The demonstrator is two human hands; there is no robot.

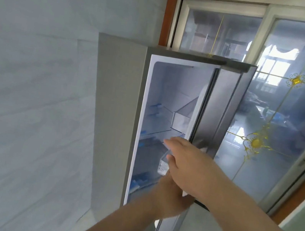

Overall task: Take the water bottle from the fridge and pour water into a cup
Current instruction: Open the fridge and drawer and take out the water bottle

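Right hand (189, 166) reaching with fingers straight and together across a clear, white-labelled plastic water bottle (164, 162) mostly hidden behind it in the open grey fridge (116, 109), left hand (170, 199) lower on the door edge, grip unclear, glass shelves blurred.

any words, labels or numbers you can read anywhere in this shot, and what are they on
None can be read.
Water bottle label: print is there, but too blurred to read; the right hand partly covers it.
Fridge and its open door: no brand or sign shows.
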